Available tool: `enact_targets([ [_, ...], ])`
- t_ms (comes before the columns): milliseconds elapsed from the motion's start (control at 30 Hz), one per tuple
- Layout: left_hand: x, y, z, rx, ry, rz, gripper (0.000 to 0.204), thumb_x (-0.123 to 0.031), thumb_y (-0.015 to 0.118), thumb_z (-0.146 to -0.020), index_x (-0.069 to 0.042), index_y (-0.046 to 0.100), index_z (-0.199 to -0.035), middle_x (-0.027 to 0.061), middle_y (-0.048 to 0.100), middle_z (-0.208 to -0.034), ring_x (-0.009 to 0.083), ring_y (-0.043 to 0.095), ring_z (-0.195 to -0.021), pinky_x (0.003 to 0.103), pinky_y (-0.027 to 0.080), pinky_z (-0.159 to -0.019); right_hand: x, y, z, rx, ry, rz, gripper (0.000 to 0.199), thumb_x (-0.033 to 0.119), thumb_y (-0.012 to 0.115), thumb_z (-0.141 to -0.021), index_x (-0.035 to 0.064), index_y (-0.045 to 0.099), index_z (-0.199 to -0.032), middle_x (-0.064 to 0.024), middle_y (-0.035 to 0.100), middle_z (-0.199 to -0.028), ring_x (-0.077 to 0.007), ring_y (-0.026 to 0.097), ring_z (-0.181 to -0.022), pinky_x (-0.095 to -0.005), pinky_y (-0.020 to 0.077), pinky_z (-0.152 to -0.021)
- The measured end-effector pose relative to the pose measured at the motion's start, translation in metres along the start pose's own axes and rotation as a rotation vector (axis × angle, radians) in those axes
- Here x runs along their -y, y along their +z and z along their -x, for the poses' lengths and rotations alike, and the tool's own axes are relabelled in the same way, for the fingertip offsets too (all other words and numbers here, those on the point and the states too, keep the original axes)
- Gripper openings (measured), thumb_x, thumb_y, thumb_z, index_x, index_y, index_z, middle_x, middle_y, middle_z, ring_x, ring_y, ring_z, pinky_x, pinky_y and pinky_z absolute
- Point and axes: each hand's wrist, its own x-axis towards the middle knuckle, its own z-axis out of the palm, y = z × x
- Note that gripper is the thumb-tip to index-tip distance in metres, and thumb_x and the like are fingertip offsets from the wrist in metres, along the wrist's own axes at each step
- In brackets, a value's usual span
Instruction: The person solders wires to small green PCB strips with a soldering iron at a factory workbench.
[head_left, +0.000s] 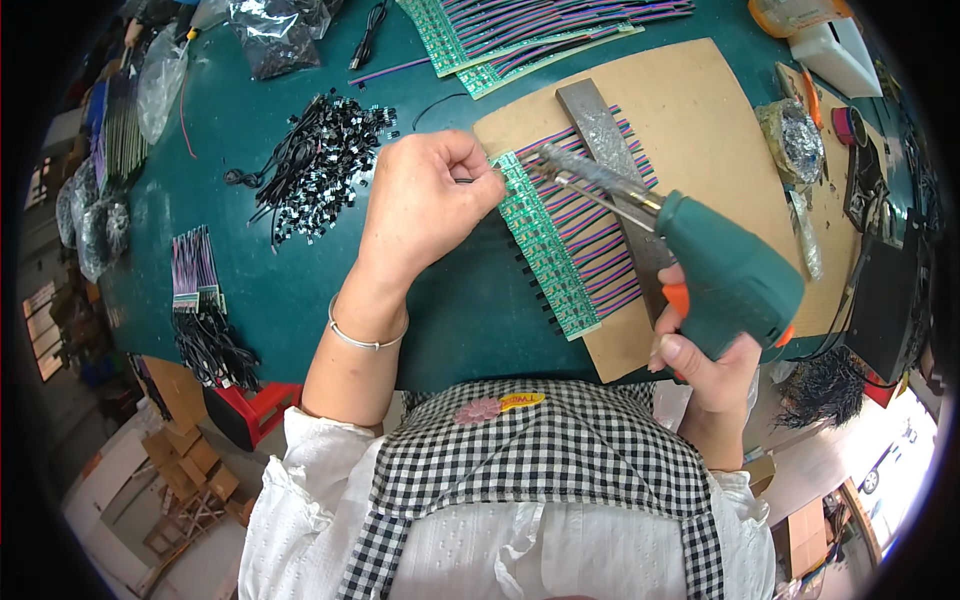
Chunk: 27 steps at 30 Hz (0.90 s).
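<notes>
While the right hand grips the green solder gun, the left hand pinches a wire at the green strip (first end, most left).

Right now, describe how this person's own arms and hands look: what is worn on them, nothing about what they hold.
Both forearms are bare, with white textured sleeves pushed up near the elbows. The left hand is bare; its wrist carries a thin silver bangle. The right hand is bare too, with no ring, glove or watch showing. A black-and-white checked apron lies over the white top.
</notes>
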Motion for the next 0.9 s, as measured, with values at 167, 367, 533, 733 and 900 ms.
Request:
enact_targets([
  [167,-0.001,0.0,0.001,0.001,0.005,-0.013,0.011,-0.009,0.063,-0.066,0.002,0.061,-0.065,0.0087,0.057,-0.053,0.01,0.053,-0.048,0.025,0.045,-0.05,-0.001,-0.007,-0.001,0.048,-0.09,-0.068,0.053,-0.003,0.069,-0.072,-0.0059,0.048,-0.121,-0.0201,0.057,-0.113,-0.0149,0.059,-0.065,-0.025,0.049,-0.052],
  [367,-0.005,-0.001,0.002,0.0,-0.016,-0.051,0.01,-0.008,0.064,-0.066,0.001,0.061,-0.065,0.0098,0.059,-0.055,0.0118,0.056,-0.049,0.026,0.046,-0.051,0.001,-0.006,0.005,0.015,-0.04,-0.082,0.059,-0.005,0.071,-0.07,-0.0064,0.045,-0.123,-0.0213,0.056,-0.115,-0.0149,0.059,-0.066,-0.0249,0.0492,-0.052],
  [533,-0.009,-0.001,0.005,-0.026,0.008,-0.095,0.01,-0.009,0.064,-0.067,0.001,0.062,-0.066,0.011,0.061,-0.056,0.0148,0.059,-0.05,0.027,0.048,-0.052,0.0,-0.007,0.007,0.026,-0.038,-0.077,0.058,-0.006,0.07,-0.07,-0.0062,0.044,-0.123,-0.0214,0.056,-0.115,-0.0148,0.059,-0.067,-0.0245,0.0497,-0.053],
  [733,-0.01,-0.004,0.01,-0.045,0.072,-0.151,0.012,-0.01,0.067,-0.07,0.001,0.064,-0.069,0.011,0.062,-0.058,0.0153,0.062,-0.052,0.027,0.049,-0.053,0.001,-0.01,0.009,0.038,-0.031,-0.091,0.058,-0.006,0.069,-0.071,-0.0064,0.044,-0.123,-0.0213,0.055,-0.116,-0.0151,0.059,-0.07,-0.0247,0.0503,-0.053],
  [900,-0.008,-0.001,0.012,-0.036,0.077,-0.096,0.012,-0.009,0.07,-0.072,0.001,0.064,-0.072,0.0086,0.061,-0.056,0.0124,0.059,-0.049,0.026,0.046,-0.049,0.0,-0.002,0.012,-0.086,0.003,-0.072,0.061,0.007,0.076,-0.068,-0.0096,0.046,-0.119,-0.0188,0.055,-0.111,-0.0156,0.056,-0.057,-0.0246,0.0478,-0.045],
])
